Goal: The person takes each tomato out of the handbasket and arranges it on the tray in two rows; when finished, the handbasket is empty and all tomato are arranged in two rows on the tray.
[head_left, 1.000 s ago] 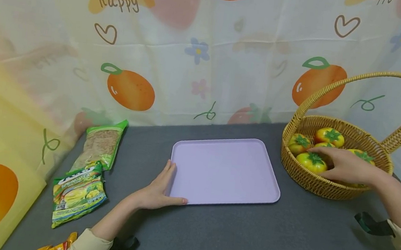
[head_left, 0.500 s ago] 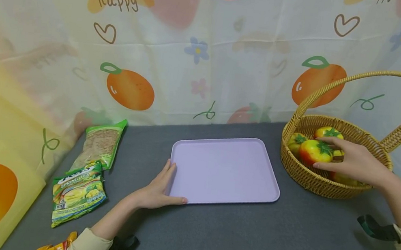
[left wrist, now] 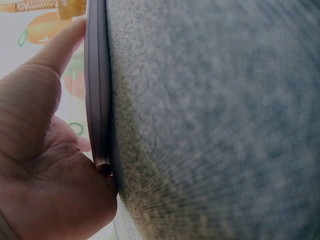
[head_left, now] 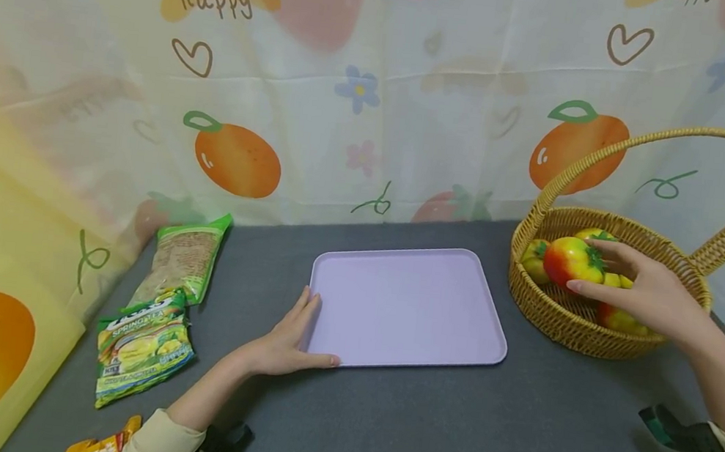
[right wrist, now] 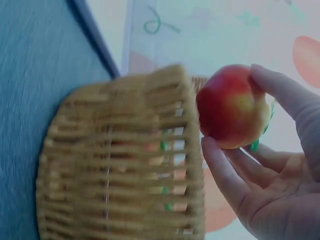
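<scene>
Thumb and fingertips of the right hand pinch 1 red-yellow tomato, its leafy top toward the palm, over the left part of the wicker basket holding other tomatoes. Thumb and fingers spread, the left hand touches the lilac tray's near left corner.

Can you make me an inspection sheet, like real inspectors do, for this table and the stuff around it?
Surface: dark grey table.
Job's things: purple tray, flat on the table; wicker basket with more fruit inside; red-and-yellow fruit held over the basket.
Clutter: green-edged brown packet, green-and-yellow packet and orange packet, partly out of view, at the left.
Hands: left hand touches the tray's near left corner; right hand grips the red-and-yellow fruit.
Cables: nothing seen.
Surroundings: fruit-print cloth behind.
</scene>
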